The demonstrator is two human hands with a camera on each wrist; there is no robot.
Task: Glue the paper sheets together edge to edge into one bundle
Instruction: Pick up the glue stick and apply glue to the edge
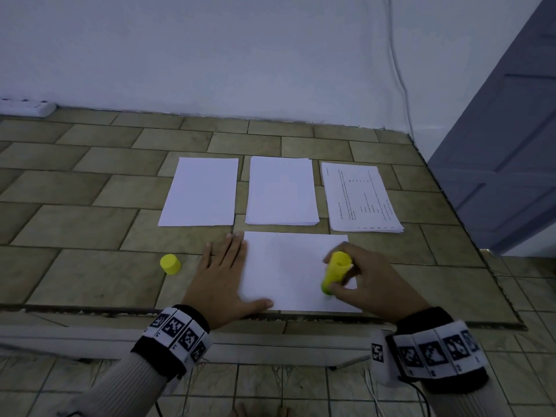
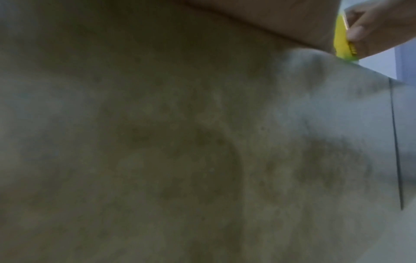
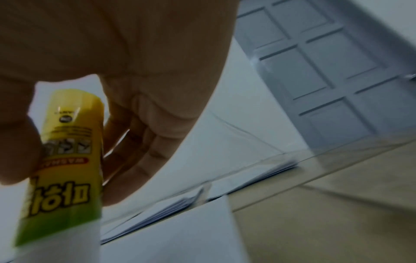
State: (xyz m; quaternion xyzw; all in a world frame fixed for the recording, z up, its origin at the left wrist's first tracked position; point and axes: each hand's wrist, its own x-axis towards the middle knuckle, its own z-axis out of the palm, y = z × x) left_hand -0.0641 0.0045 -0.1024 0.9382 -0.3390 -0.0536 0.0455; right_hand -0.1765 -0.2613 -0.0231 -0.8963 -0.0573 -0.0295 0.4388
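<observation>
On wrist view: glue stick (image 3: 65,154) label.

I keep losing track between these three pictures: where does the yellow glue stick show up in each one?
Head view: the yellow plastic glue stick is lower right of centre, gripped by the right hand, tip down on the white paper sheet.
Left wrist view: top right corner, only a sliver.
Right wrist view: lower left, close up, label showing.
Shared landmark: the right hand holding it.
</observation>
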